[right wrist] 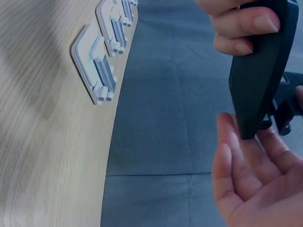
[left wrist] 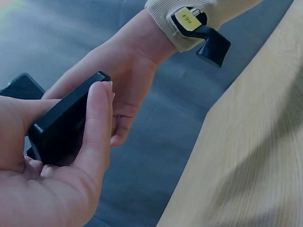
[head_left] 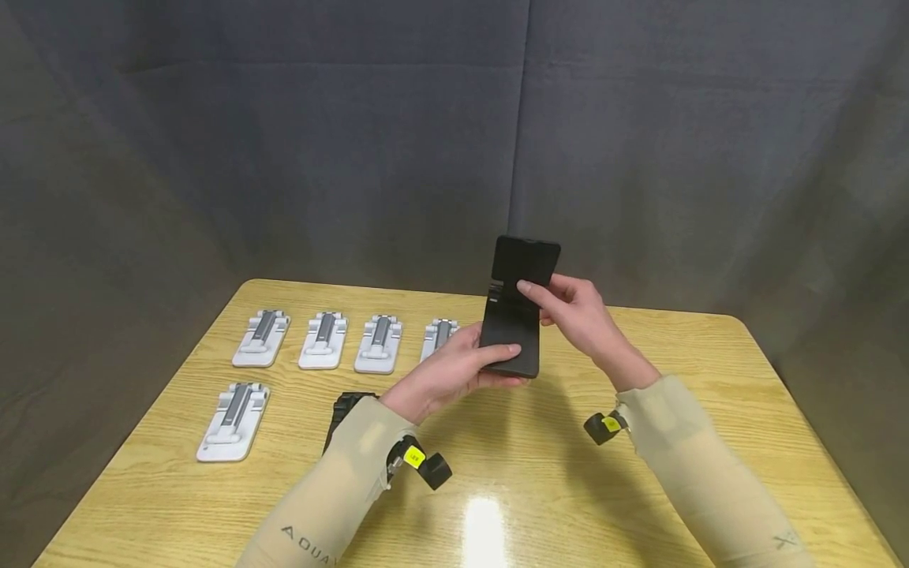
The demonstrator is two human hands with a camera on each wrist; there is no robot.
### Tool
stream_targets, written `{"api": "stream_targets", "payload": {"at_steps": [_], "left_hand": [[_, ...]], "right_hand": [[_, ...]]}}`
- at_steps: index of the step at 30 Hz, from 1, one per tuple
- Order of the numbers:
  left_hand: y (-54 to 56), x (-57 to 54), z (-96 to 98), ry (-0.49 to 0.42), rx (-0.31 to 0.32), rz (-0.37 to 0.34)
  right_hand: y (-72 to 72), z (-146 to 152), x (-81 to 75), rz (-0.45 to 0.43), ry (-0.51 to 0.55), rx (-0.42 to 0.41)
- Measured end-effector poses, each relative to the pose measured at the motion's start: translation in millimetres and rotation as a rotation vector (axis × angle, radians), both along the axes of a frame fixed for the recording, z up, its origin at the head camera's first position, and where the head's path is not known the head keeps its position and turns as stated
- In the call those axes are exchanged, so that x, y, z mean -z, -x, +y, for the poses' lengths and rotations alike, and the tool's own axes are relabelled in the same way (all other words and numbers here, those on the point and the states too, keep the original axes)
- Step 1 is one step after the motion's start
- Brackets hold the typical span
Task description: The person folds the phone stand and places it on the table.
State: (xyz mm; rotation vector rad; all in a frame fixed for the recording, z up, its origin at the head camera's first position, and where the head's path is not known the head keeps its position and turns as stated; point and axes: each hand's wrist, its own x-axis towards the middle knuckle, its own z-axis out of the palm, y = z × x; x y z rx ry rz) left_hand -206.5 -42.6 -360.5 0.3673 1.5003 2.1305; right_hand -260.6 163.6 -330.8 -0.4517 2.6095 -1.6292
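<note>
A black folding phone stand (head_left: 517, 319) is held up above the table, its upper plate opened out from the base at the hinge. My left hand (head_left: 454, 364) grips the base, thumb across the front and fingers behind. The right hand (head_left: 584, 317) pinches the stand's right side near the hinge, with its thumb on the front face. In the left wrist view the stand (left wrist: 61, 118) shows edge-on between the left fingers. From the right wrist, the right fingers (right wrist: 253, 163) are seen around the lower end of the stand (right wrist: 260, 71).
Several white phone stands (head_left: 325, 341) lie folded in a row along the table's back left, one more (head_left: 234, 422) in front of them. Another black object (head_left: 348, 406) is partly hidden under the left forearm. A dark curtain (head_left: 355, 158) hangs behind the wooden table (head_left: 682, 363).
</note>
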Motion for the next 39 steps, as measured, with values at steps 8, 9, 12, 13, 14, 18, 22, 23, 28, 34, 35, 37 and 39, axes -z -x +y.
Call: {"api": "stream_targets", "payload": {"at_steps": [8, 9, 12, 13, 14, 18, 22, 23, 28, 34, 35, 37, 39], "left_hand": [[2.6, -1.6, -2.9, -0.004, -0.037, 0.003], [2.7, -1.5, -3.0, -0.005, -0.037, 0.002], [2.9, -1.1, -2.3, -0.005, -0.039, -0.005], [3.1, -0.8, -2.0, -0.004, -0.039, -0.006], [3.1, -0.6, -1.6, -0.003, -0.040, -0.008], [3.1, 0.3, -0.7, -0.007, -0.039, -0.017], [2.6, 1.0, -0.2, -0.019, -0.033, -0.025], [2.6, 1.1, 0.0, -0.020, -0.033, -0.025], [3.1, 2.1, 0.2, -0.014, -0.036, -0.025], [3.4, 3.3, 0.8, -0.011, -0.035, -0.015], [3.4, 3.7, 0.7, -0.013, -0.037, -0.013], [3.5, 4.9, 0.8, -0.017, -0.043, -0.011], [3.3, 5.9, 0.7, -0.021, -0.050, -0.010]], "right_hand": [[-1.1, 3, -9.7, -0.102, 0.025, -0.030], [-1.3, 3, -11.5, -0.118, 0.036, -0.033], [-1.6, 4, -16.9, -0.144, 0.065, -0.044], [-1.9, 4, -18.7, -0.145, 0.073, -0.049], [-2.3, 4, -20.5, -0.142, 0.080, -0.056], [-3.9, 4, -27.9, -0.138, 0.103, -0.056], [-5.1, 3, -35.5, -0.155, 0.115, -0.038], [-5.3, 2, -37.1, -0.160, 0.116, -0.035], [-5.6, 0, -42.4, -0.195, 0.141, -0.032], [-4.5, 0, -42.9, -0.245, 0.163, -0.071], [-4.2, 0, -42.5, -0.251, 0.169, -0.075], [-3.9, -1, -41.8, -0.260, 0.184, -0.087], [-3.5, -1, -40.8, -0.264, 0.197, -0.098]]}}
